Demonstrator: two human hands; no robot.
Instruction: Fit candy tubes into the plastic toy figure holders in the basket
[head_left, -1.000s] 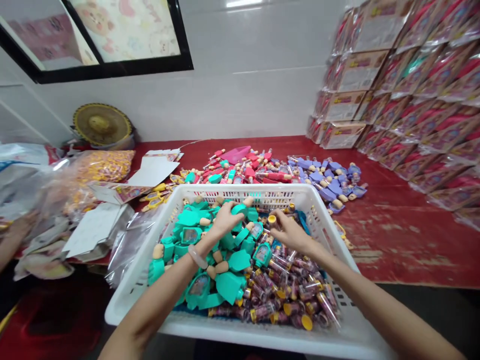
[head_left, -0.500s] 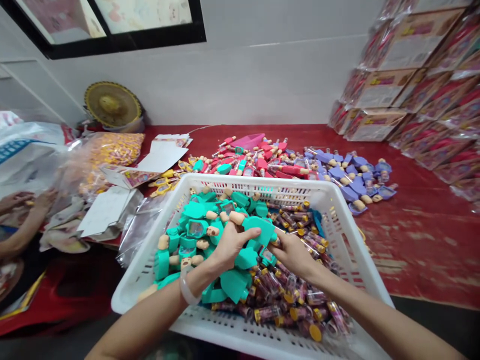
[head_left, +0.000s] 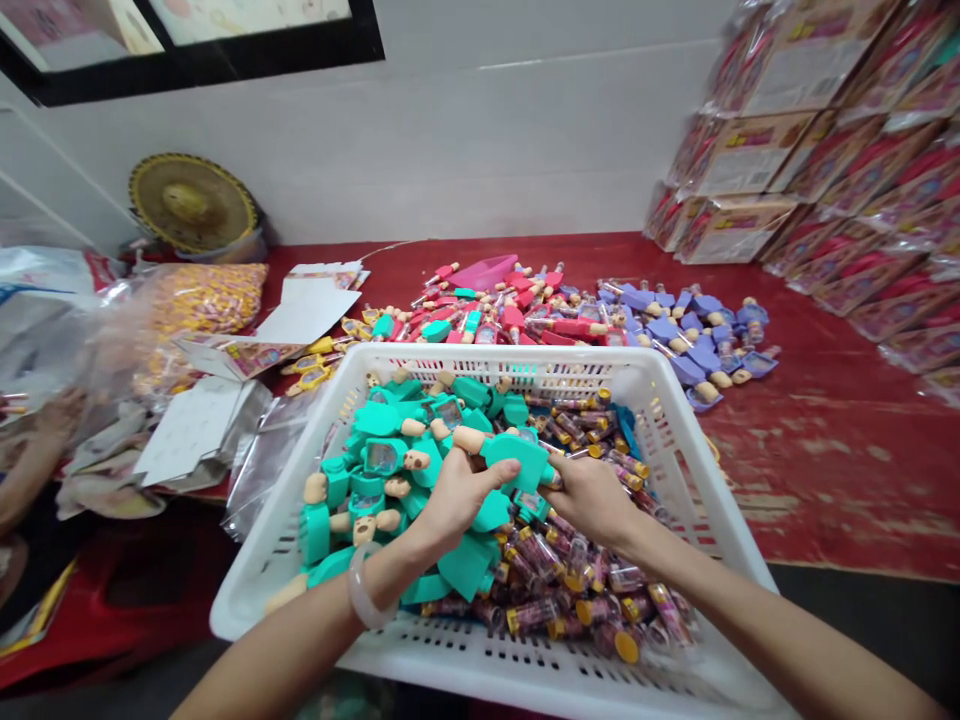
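My left hand [head_left: 459, 503] grips a teal plastic toy body [head_left: 517, 460] above a white perforated plastic basket [head_left: 517, 357]. A pale bangle [head_left: 363, 590] circles that wrist. My right hand [head_left: 592, 500] pinches a small clear tube at the teal piece's end, and its fingers hide most of the tube. The two hands nearly touch. Under my left hand lies a heap of teal toy parts with tan peg-like ends [head_left: 382, 457]. Below my right hand, a pile of clear tubes with yellow caps and dark contents [head_left: 577, 590] fills the basket's other half.
The basket stands on a worn red table covering [head_left: 817, 470]. Beyond it lie red toys [head_left: 495, 315] and purple toys [head_left: 682, 340]. Shrink-wrapped cartons [head_left: 739, 228] are stacked at right. Flat printed cards [head_left: 191, 430] and a bag of yellow parts [head_left: 206, 298] lie left, near a co-worker's hand [head_left: 56, 415].
My hands have come together over the middle of the basket. The left hand has lifted a teal piece, and the right has brought its tube against that piece's end.
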